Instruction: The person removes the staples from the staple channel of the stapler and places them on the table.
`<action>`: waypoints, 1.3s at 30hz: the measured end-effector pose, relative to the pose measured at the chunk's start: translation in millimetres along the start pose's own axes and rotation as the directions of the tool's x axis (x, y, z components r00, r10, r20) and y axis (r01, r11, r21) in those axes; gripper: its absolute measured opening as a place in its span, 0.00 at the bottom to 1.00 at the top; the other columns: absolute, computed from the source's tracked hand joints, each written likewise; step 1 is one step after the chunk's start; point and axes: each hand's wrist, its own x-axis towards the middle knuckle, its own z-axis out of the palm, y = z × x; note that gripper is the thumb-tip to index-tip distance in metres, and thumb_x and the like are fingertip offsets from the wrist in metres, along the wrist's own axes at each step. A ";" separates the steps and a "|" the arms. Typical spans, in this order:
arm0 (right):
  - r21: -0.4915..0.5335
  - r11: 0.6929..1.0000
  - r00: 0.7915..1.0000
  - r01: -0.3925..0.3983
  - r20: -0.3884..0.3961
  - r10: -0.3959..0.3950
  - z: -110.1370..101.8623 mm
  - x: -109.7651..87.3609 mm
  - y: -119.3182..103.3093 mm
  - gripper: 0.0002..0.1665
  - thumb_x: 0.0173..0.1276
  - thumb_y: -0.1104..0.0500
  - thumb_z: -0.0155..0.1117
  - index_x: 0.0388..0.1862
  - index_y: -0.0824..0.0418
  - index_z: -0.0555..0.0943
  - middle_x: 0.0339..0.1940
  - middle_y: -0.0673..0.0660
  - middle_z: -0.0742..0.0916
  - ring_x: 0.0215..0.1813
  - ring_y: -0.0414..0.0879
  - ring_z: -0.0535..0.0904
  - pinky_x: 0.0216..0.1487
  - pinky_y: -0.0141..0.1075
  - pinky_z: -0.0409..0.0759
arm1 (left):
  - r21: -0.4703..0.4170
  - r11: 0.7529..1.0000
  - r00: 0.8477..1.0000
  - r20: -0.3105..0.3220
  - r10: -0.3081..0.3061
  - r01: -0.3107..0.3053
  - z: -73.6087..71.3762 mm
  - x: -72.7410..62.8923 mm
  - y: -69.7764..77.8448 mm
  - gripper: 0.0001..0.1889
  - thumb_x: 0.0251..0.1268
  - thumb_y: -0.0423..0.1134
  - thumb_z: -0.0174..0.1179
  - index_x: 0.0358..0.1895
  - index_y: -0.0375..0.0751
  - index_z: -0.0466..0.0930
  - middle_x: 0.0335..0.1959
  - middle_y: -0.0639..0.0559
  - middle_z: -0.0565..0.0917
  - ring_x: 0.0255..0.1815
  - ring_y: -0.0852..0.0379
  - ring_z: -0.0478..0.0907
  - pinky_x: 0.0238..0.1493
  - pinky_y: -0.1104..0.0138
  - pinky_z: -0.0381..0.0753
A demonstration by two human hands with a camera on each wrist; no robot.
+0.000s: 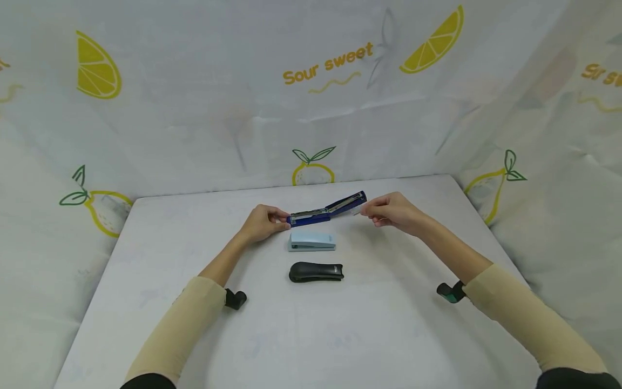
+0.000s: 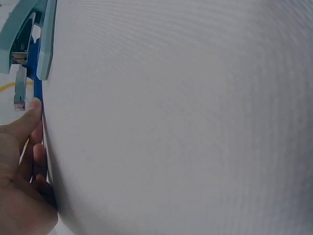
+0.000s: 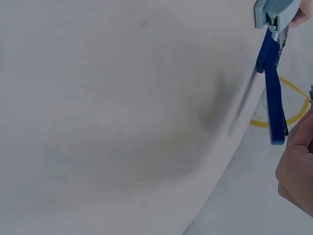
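Observation:
A dark blue stapler (image 1: 309, 218) lies spread open near the back of the table, its top arm swung over to the right and raised. My left hand (image 1: 262, 223) pinches its left end between thumb and fingers; the left wrist view shows the thumb on the blue base (image 2: 38, 90). Beside the raised arm's tip, my right hand (image 1: 394, 212) pinches a small strip of staples (image 1: 357, 210). Only a sliver of that silvery strip (image 3: 311, 93) shows at the right wrist view's edge. The blue arm (image 3: 275, 107) is close to those fingers.
In front of the blue stapler sits a light blue stapler (image 1: 312, 242). Nearer still lies a black stapler (image 1: 316, 272). All are on a white-covered table (image 1: 291, 335), with a lemon-print curtain (image 1: 204, 124) behind its back edge.

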 end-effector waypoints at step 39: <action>-0.020 0.996 0.985 -0.086 -0.149 0.082 -45.2 38.6 58.6 0.26 0.81 0.60 0.66 0.69 0.76 0.80 0.32 0.45 0.90 0.31 0.32 0.82 0.38 0.24 0.85 | 0.006 1.000 1.000 -0.002 -0.015 0.015 0.7 -1.6 0.8 0.16 0.67 0.38 0.77 0.55 0.36 0.92 0.38 0.44 0.91 0.32 0.58 0.72 0.37 0.71 0.69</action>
